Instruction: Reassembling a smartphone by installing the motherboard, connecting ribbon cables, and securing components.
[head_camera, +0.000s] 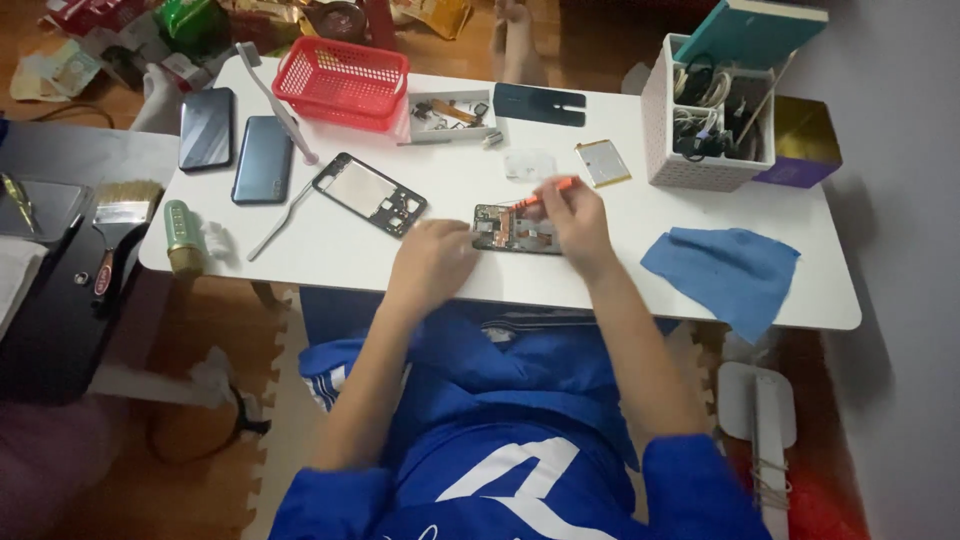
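**Two hands on an opened phone at a white table**

The right hand (577, 222) pinches a thin orange tool (540, 196), fingers closed narrowly round its shaft, with the tip angled down onto the opened phone (512, 228). The left hand (432, 258) rests curled at the phone's left end, touching it; whether it grips the edge cannot be told. The phone lies flat near the near edge of the white table (440, 185), its insides showing.

Just left and a little farther lies an empty phone frame (369, 194), tilted. Beyond the hands sit a small flat battery (603, 163) and a dark back cover (538, 104). Farther left are two dark phones (235, 145) side by side and a red basket (343, 82). To the right, a blue cloth (722, 272) hangs over the near edge, and a white holder (700, 125) of cables stands at the far right.
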